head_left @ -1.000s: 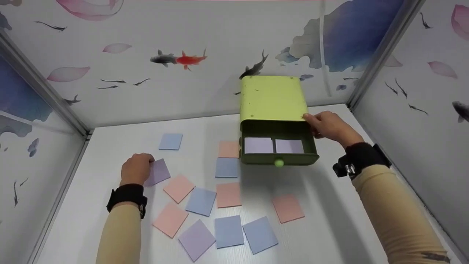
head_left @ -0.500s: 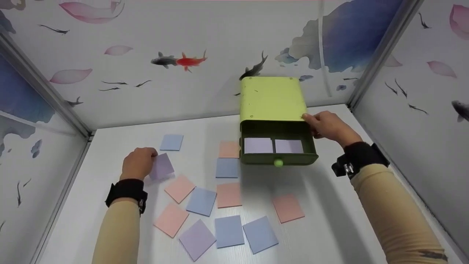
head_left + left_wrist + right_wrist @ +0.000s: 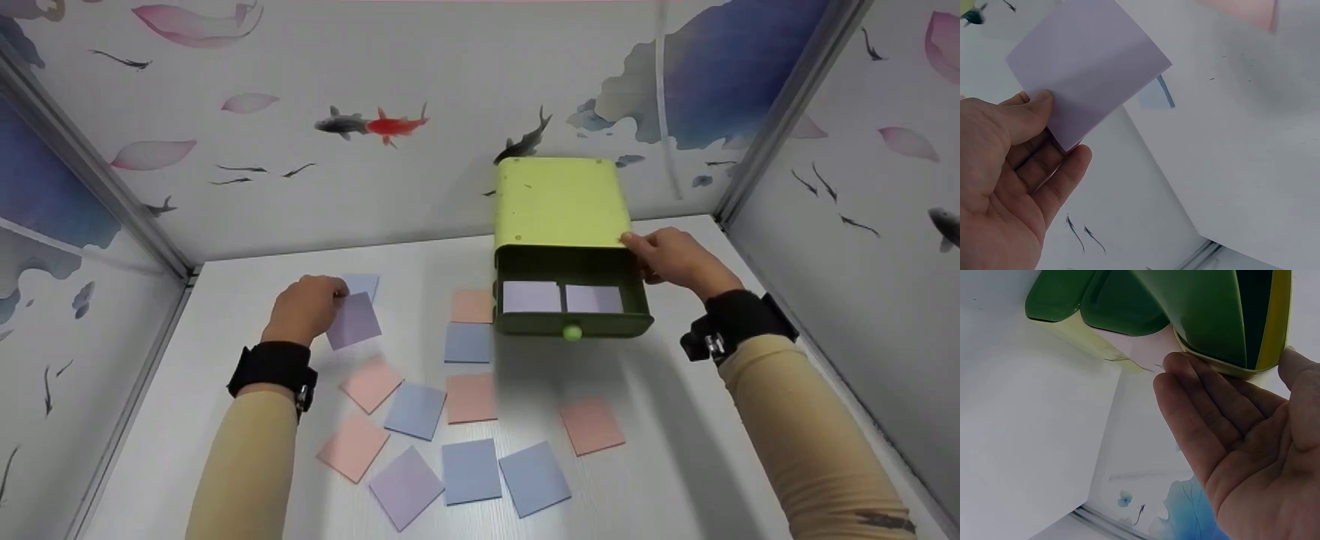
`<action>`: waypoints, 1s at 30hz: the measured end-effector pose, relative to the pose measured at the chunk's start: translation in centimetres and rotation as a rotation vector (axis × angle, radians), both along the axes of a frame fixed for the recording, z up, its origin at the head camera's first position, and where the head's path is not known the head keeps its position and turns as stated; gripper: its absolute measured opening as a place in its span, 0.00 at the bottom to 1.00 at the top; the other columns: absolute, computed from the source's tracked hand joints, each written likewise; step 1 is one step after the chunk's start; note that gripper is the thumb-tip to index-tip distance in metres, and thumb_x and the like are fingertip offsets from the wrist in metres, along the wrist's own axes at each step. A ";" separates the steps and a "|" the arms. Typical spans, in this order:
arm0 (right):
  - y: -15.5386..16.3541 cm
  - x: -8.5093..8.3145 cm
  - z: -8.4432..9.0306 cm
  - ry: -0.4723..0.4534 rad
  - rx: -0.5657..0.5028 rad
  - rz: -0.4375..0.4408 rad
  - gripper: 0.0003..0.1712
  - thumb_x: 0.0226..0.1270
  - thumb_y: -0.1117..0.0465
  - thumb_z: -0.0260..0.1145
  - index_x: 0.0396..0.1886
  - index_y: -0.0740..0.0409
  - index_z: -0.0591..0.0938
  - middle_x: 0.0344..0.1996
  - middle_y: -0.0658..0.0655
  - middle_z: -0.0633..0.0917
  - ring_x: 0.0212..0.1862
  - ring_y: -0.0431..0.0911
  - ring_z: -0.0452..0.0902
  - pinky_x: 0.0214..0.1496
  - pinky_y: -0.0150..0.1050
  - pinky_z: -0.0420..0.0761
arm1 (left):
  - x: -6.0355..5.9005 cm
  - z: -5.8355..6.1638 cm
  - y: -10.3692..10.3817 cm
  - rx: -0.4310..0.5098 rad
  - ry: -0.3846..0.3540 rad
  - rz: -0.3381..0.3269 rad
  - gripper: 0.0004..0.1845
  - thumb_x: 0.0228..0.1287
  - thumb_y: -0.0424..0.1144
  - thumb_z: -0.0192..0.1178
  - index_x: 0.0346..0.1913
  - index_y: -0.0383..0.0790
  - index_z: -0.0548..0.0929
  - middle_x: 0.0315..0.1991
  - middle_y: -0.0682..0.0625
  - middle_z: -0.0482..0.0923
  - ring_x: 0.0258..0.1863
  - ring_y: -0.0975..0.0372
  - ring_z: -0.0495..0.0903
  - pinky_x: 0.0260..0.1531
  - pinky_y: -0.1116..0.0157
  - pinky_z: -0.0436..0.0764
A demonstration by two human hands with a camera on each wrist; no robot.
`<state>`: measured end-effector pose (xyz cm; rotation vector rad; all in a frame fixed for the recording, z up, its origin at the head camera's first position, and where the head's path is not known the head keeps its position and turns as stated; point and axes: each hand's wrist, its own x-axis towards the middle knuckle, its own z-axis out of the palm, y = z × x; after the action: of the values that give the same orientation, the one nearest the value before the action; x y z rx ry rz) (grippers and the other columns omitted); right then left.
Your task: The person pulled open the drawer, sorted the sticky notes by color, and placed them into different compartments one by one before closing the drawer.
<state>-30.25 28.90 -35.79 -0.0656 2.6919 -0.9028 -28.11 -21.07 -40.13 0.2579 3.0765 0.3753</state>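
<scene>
Head view: lilac note (image 3: 354, 321) in left hand (image 3: 306, 307)

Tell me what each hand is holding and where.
Left hand pinches a purple note by one corner. Right hand holds nothing: straight fingers rest against the green box at its right front corner.

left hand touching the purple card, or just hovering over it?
Touching. The left wrist view shows the left hand pinching the purple card, thumb on top and fingers beneath its corner.
</scene>
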 end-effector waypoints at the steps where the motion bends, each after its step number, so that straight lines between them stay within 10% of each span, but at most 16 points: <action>1: 0.0 0.0 0.0 -0.001 -0.001 0.002 0.37 0.77 0.38 0.42 0.37 0.67 0.79 0.30 0.56 0.78 0.40 0.50 0.79 0.52 0.48 0.83 | 0.0 0.2 0.2 0.000 -0.007 -0.003 0.14 0.71 0.29 0.51 0.52 0.35 0.84 0.50 0.34 0.83 0.47 0.43 0.82 0.47 0.46 0.80; 30: -0.1 0.1 0.1 0.016 -0.014 0.005 0.36 0.77 0.38 0.42 0.35 0.67 0.78 0.26 0.53 0.77 0.36 0.45 0.80 0.47 0.43 0.84 | -0.6 5.4 8.3 0.107 -0.042 -0.132 0.13 0.72 0.35 0.53 0.53 0.41 0.84 0.52 0.42 0.83 0.51 0.50 0.80 0.55 0.52 0.78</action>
<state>-30.12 28.79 -35.72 -0.0832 2.6993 -0.9235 -28.68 -12.77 -34.71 0.4468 2.9814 0.5317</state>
